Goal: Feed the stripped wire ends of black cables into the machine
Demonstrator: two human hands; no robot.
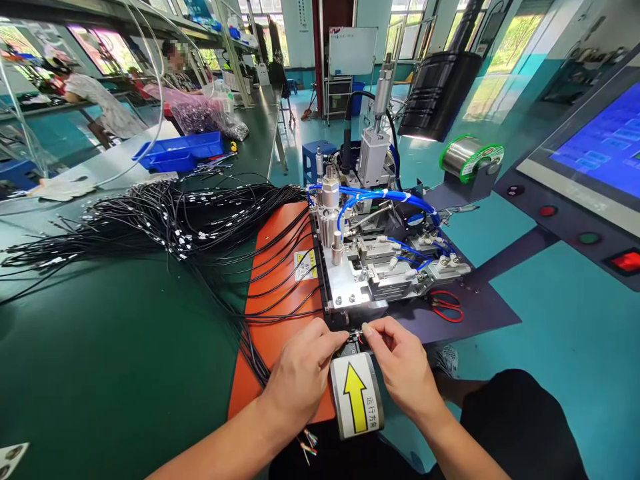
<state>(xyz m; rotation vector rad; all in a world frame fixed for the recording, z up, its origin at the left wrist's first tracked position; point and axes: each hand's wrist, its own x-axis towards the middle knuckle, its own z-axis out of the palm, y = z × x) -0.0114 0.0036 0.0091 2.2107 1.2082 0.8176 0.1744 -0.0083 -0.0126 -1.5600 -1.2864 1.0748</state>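
My left hand (305,365) and my right hand (403,363) meet at the front end of the machine, each with thumb and forefinger pinched. Between their fingertips is a small wire end (358,335) with a bit of red and some metal; its exact form is too small to tell. Just below the fingers sits a rounded cover (356,397) with a yellow arrow on it. Stripped coloured wires (309,443) poke out beneath my left wrist. Black cables (255,357) run over the orange board (270,267) beside my left hand.
A heap of black cables with white tips (175,220) lies on the green table (125,347). Metal cylinders and blue air hoses (380,195) crowd the machine. Red-handled scissors (447,307), a solder spool (470,158) and a control panel (590,173) stand right. Two people are at far left.
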